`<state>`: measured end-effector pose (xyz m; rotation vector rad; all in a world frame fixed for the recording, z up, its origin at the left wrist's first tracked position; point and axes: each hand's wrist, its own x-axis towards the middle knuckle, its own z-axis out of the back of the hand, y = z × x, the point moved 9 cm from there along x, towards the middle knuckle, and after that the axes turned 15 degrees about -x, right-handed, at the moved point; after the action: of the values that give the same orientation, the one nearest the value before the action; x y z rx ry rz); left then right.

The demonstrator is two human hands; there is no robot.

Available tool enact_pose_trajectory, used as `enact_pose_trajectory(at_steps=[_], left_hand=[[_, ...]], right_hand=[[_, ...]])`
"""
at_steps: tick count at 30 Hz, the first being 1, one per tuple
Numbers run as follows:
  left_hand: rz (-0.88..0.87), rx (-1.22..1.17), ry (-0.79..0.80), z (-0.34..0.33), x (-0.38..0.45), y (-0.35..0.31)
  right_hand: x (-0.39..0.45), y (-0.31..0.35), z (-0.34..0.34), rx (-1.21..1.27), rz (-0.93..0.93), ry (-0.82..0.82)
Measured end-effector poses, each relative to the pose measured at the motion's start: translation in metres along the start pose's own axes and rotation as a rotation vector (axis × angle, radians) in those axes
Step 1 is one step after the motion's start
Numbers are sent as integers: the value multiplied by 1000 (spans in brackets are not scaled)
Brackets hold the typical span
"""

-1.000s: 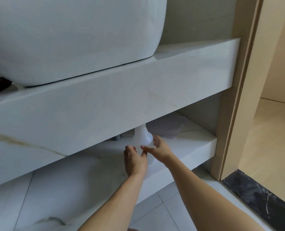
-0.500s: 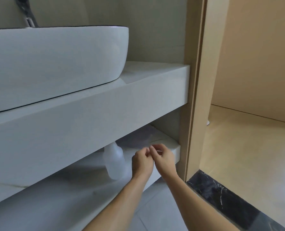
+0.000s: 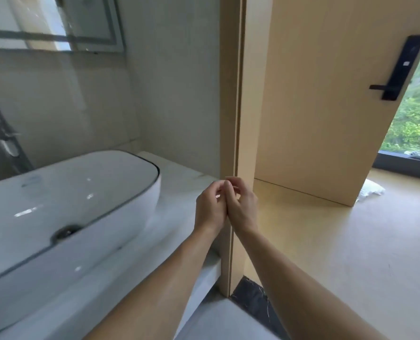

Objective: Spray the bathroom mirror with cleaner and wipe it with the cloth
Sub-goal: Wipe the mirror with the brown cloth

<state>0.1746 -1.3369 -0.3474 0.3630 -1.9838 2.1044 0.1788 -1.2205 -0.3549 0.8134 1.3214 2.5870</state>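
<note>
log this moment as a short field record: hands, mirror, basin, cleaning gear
left hand: fingers curled, holding nothing, touching the right hand
right hand: fingers curled, holding nothing
mirror: on the wall, upper left, only its lower part in view
basin: white, on the counter, left of the hands
spray bottle: not in view
cloth: not in view

Only the person's two forearms and hands show, and both are bare: no sleeve reaches into view on either arm. The left hand [image 3: 210, 209] carries no ring, watch, strap or glove on the parts that face the camera, and the right hand [image 3: 242, 207] is just as plain. The fingernails that can be seen look short and unpainted, though the picture is too soft to say more.
</note>
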Motion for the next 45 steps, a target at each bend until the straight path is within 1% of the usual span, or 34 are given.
enact_pose_trajectory(at_steps=[3,6,10,14,17,19,21,24,28,30,33,36,38,40,42,45], left_hand=[[-45,14,-32,32,35,-88],[-82,18,-120,86,69,-171],[-108,85,-286,181,92,-268],[-151,221,-486,287,77,-339],[-125,335,-638,366,41,-372],[-85,387,-754,416,6,-381],[-13,399,-863,459,-35,-378],[126,405,-987,508,-106,-354],[287,390,-1089,555,-191,-312],[378,380,-1108,571,-219,-286],[478,382,-1125,588,-238,-250],[605,383,-1090,596,-242,-207],[693,318,-1054,597,-246,-170],[774,260,-1060,598,-254,-140],[843,249,-1074,601,-264,-123],[960,227,-1073,601,-282,-99]], right_hand=[[34,92,21,47,39,13],[63,194,28,127,102,46],[78,333,14,205,223,194],[63,444,-8,263,325,378],[35,500,-26,264,398,494],[9,526,-44,241,455,575],[-24,542,-69,190,493,688],[-88,550,-109,109,495,884],[-176,545,-158,46,486,1078],[-215,538,-183,0,481,1174],[-259,525,-222,-102,478,1277],[-288,508,-259,-223,465,1358],[-302,494,-278,-310,441,1392],[-315,480,-295,-394,427,1410],[-330,467,-313,-465,416,1439],[-354,439,-332,-554,324,1477]])
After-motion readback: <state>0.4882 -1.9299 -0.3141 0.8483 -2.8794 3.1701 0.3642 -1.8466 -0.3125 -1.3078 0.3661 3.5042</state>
